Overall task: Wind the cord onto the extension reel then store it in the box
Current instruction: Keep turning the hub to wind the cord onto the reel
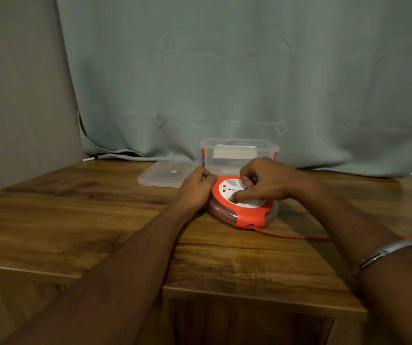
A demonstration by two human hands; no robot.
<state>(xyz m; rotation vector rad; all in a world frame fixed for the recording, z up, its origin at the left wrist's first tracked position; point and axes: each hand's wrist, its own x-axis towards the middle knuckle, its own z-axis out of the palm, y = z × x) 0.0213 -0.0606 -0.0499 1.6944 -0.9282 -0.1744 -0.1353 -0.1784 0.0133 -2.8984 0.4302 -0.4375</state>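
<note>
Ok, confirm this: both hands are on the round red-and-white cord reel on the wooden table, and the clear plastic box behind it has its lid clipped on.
Not quite. The head view shows the clear plastic box open; its lid lies flat on the table beside it. The rest holds.

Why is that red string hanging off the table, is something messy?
Only that. The red cord runs from the reel across the table and loops off its right edge, not yet wound. The left hand steadies the reel; the right hand is on top.

Left hand [196, 189] clenched; right hand [266, 179] curled, thumb apparently down.
</note>
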